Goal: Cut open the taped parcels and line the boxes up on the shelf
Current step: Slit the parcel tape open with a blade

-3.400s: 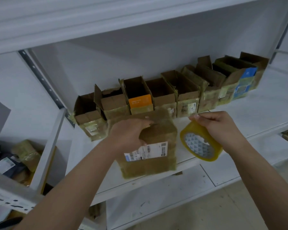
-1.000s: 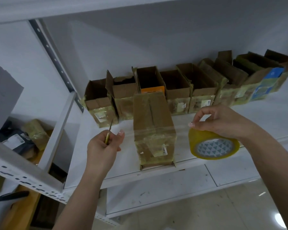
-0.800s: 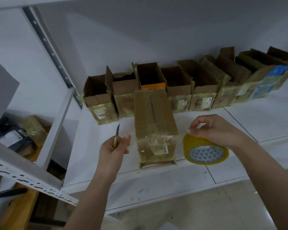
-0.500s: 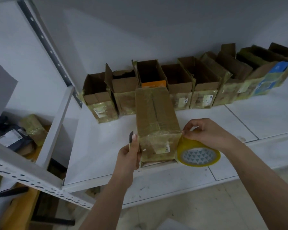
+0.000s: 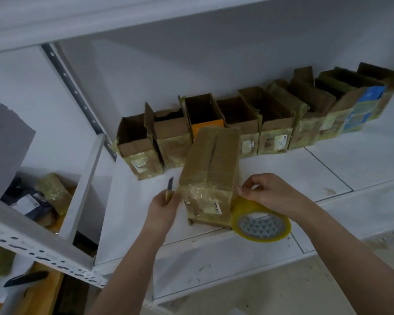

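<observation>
Near the front edge of the white metal shelf (image 5: 282,169) we have a closed brown cardboard parcel wrapped in clear tape (image 5: 210,176), lying lengthwise with its labelled end toward us. Our left hand (image 5: 163,206) is clenched around a small yellow-handled knife (image 5: 169,189), blade up, just beside the parcel's left front corner. Our right hand (image 5: 273,194) pinches the yellow roll of packing tape (image 5: 261,225), which touches the parcel's right front corner.

We judge the parcel light and fairly stiff, though its glossy tape skin looks slippery; we would steady it by the long sides or flat on top, keeping fingers off the centre seam where the blade should run.

Along the shelf's back edge stands a row of opened brown cardboard boxes (image 5: 248,126), flaps up, against the pale wall. Beyond the left upright, a lower level holds more wrapped packages (image 5: 50,189).
</observation>
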The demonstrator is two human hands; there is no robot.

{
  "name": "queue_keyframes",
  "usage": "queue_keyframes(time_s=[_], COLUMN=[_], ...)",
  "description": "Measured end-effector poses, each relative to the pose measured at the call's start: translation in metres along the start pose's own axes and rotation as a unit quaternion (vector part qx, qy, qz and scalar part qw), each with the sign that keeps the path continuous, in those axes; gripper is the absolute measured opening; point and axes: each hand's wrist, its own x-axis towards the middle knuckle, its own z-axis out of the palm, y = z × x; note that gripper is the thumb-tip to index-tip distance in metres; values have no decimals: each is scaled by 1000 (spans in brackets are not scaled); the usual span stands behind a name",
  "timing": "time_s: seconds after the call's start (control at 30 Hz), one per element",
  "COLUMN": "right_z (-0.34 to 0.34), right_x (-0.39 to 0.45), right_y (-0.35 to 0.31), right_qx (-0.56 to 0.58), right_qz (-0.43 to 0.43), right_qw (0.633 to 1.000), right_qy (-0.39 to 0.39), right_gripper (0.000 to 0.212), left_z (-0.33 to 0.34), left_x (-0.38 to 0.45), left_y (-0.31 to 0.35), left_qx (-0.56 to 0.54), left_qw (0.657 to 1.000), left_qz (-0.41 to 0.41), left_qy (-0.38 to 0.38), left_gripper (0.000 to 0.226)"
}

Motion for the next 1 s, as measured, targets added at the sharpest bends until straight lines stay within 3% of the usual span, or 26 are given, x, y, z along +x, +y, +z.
queue_keyframes(time_s=[0.07,0.13,0.23,0.3,0.37,0.43,0.53,0.67,0.83,0.9,1.0], right_z=[-2,-3,-8,-12,-14,-14,-10,7,3,-4,-11], right_x=[-4,-7,-9,-10,-11,-11,-7,-4,-13,-17,-20], right_y=[1,0,1,2,5,9,14,20,28,29,31], right_qx=[56,114,157,163,168,172,187,39,89,105,111], right_qz=[16,24,17,10,3,-1,18,40,2,0,1], right_qw=[998,993,985,981,978,977,974,991,990,990,991], right_qy=[-17,-35,-70,-101,-122,-129,-126,-120,-106,-97,-75], right_gripper=[27,19,13,18,20,19,21,29,21,19,18], left_z=[-14,-17,2,21,36,41,42,42,40,36,32], left_x=[-1,-8,-14,-13,-10,-5,2,3,0,-1,-6], left_y=[24,63,113,129,127,118,109,106,110,117,133], left_qx=[44,53,81,128,152,137,114,118,127,176,306], left_qw=[996,985,956,934,925,935,937,933,926,905,840], left_qz=[60,154,258,248,208,175,191,202,212,222,233], left_qy=[58,54,-113,-225,-281,-276,-268,-273,-285,-316,-382], left_gripper=[48,53,45,48,50,51,51,47,44,44,43])
